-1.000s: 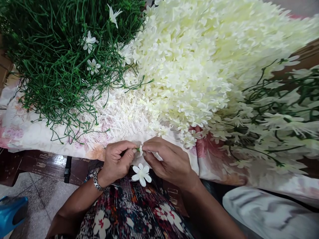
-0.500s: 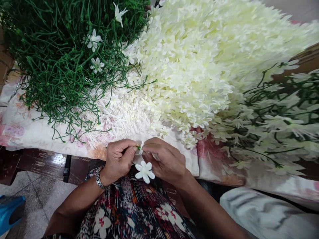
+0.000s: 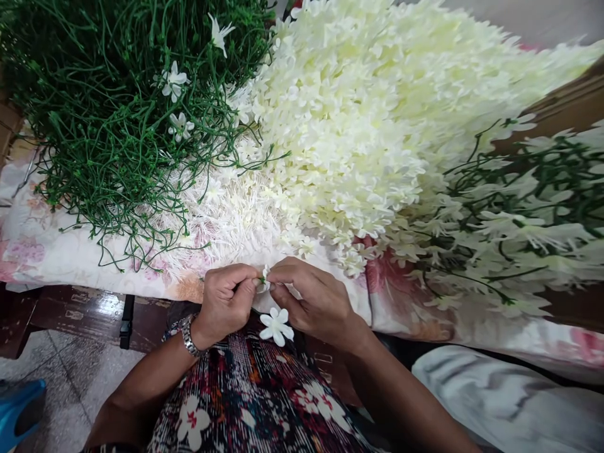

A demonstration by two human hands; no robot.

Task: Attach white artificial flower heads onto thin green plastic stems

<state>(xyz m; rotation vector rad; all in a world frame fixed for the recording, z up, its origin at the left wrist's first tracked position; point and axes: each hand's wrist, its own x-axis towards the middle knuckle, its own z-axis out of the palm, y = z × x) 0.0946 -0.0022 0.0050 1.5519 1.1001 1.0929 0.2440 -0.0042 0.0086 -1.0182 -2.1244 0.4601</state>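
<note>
My left hand [image 3: 228, 301], with a metal watch at its wrist, pinches the green tip of an artificial flower stem [image 3: 261, 280] between thumb and forefinger. Against it, my right hand [image 3: 311, 299] pinches a small white artificial flower [image 3: 267, 274] by its petals. The two sets of fingertips almost meet at the front edge of the cloth. Just below them hangs a second white flower [image 3: 276, 327] with open petals, above my lap. Most of the stem is hidden by my fingers.
Green artificial stems [image 3: 117, 119] lie heaped at the left, beside a large pile of cream-white blossoms [image 3: 349, 126]. Thin white stamens [image 3: 221, 214] are spread between. Stems with white flowers [image 3: 528, 220] lie at the right near a cardboard box [image 3: 566, 107]. A floral cloth [image 3: 85, 261] covers the surface.
The white flower in my right fingers now sits against the green stem tip. The hanging flower has shifted slightly up and right. The view has moved a little.
</note>
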